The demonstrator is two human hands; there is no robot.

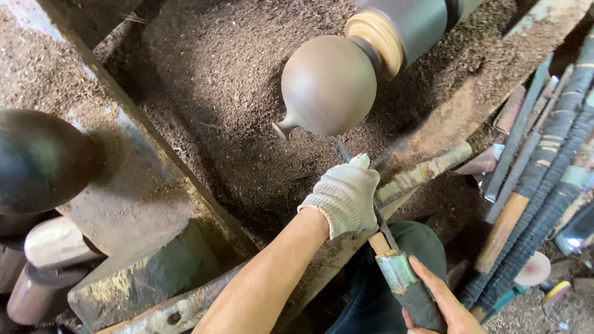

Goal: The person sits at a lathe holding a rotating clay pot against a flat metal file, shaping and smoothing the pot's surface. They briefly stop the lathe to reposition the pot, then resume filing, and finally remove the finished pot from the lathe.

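Pointing up and left from our lap, the chisel (377,222) runs its long axis toward the round wooden ball (328,85) on the lathe, tip just under it. Our gloved left hand (344,195) curls around the blade; our bare right hand (440,297) grips the handle. Sawdust (210,93) covers the bed below; spare tools (544,173) crowd the right edge.

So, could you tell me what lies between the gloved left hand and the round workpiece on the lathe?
Only the chisel's thin steel shank spans from the left hand to the workpiece, over sawdust, in the head view.
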